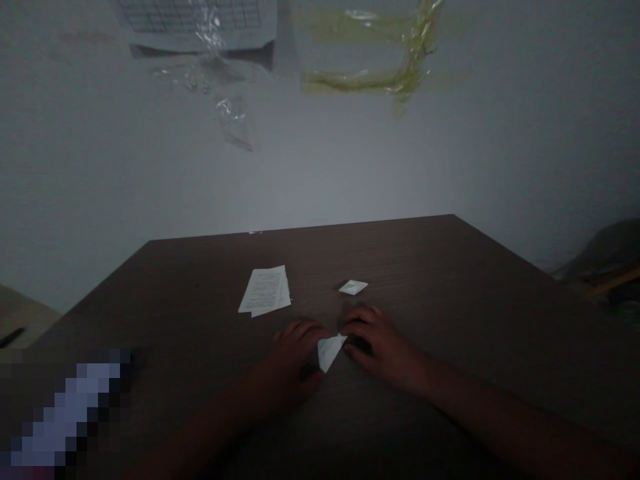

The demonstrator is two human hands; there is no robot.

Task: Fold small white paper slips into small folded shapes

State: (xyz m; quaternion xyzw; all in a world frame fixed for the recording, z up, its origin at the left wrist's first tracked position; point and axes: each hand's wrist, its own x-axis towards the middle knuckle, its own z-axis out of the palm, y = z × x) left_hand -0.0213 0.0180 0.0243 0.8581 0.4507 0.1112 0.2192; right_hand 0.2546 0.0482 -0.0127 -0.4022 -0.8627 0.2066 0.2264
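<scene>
A small white piece of folded paper [330, 351], roughly triangular with a point toward me, lies on the dark wooden table between my two hands. My left hand [299, 353] curls around its left side, fingers at the upper edge and thumb near the lower tip. At its upper right corner, the fingertips of my right hand [379, 343] close in on the paper. Just beyond my right hand rests a second folded paper [353, 287], diamond-shaped. Farther left is a short stack of printed paper sheets [265, 291], slightly fanned. Dim light hides some finger detail.
The brown table [200, 267] meets a pale wall [320, 167] at its far edge. Taped paper [195, 20] and yellowed tape [350, 81] cling to the wall. A pixelated patch [70, 413] covers the lower left. Dark objects [613, 267] stand beyond the right edge.
</scene>
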